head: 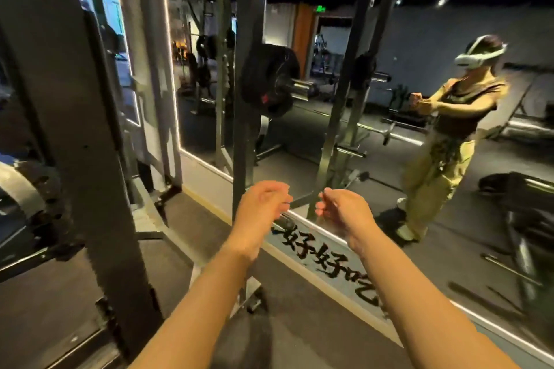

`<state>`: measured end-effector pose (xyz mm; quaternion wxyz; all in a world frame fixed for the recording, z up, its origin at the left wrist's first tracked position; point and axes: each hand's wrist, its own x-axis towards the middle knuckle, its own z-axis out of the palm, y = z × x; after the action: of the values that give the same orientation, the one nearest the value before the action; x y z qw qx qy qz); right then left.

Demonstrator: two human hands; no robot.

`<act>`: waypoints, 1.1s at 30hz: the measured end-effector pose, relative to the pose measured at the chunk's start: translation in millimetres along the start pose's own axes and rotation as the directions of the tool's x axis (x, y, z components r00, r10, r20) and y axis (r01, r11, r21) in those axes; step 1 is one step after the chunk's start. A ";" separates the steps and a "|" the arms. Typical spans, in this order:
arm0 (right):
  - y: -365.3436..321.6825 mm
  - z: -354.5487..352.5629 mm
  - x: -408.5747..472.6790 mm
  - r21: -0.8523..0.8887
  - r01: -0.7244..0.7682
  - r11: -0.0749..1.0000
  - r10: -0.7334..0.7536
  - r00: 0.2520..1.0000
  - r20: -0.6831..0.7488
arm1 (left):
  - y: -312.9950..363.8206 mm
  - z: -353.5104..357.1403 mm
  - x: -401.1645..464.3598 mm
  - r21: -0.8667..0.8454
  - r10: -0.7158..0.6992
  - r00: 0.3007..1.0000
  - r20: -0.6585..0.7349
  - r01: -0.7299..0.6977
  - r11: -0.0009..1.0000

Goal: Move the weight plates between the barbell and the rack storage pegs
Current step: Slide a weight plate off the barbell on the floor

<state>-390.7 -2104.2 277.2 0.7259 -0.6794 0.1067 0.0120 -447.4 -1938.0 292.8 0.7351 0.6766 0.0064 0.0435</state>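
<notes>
Black weight plates point(269, 78) hang stacked on a chrome peg point(301, 88) sticking out from a dark rack upright point(248, 117) ahead of me. My left hand point(263, 204) and my right hand point(341, 207) are stretched out side by side well below the plates, a short gap between them. Both have loosely curled fingers and hold nothing. Neither touches the rack or a plate. No barbell shaft shows plainly near my hands.
A thick rack post point(75, 129) stands close on my left. A large wall mirror point(419, 129) with painted characters point(326, 263) runs along the right and reflects me, another upright with empty pegs point(350, 151) and a bench. Dark rubber floor point(284, 323) lies underfoot.
</notes>
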 end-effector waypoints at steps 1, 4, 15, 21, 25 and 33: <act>-13.3 -4.3 13.2 0.001 0.014 1.000 -0.014 1.000 0.012 | 6.8 7.2 15.1 0.011 0.037 0.999 -0.007 -0.037 0.999; -51.0 -4.8 42.6 -0.053 0.097 0.994 -0.093 0.994 0.064 | 22.9 15.9 57.5 0.057 0.177 0.979 -0.098 -0.172 0.983; -155.4 32.5 159.8 -0.179 0.445 0.878 -0.441 0.895 0.061 | 80.7 -4.2 247.3 0.274 0.575 0.748 -0.331 -0.507 0.817; -228.8 75.6 230.6 -0.419 0.571 0.706 -0.630 0.777 -0.004 | 99.7 -31.9 361.7 0.727 0.834 0.545 -0.084 -0.539 0.425; -245.2 96.8 282.6 -0.454 0.605 0.654 -0.653 0.755 0.065 | 90.8 -30.1 405.1 0.709 0.847 0.531 -0.005 -0.596 0.377; -243.9 112.6 341.8 -0.390 0.431 0.814 -0.279 0.878 0.388 | 80.8 -37.3 418.3 0.700 0.899 0.433 0.060 -0.660 0.271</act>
<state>-1.5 -2055.2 464.6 0.5379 -0.8302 -0.1462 0.0074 -37.7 -1864.0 390.8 0.3213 0.7680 -0.1890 0.5208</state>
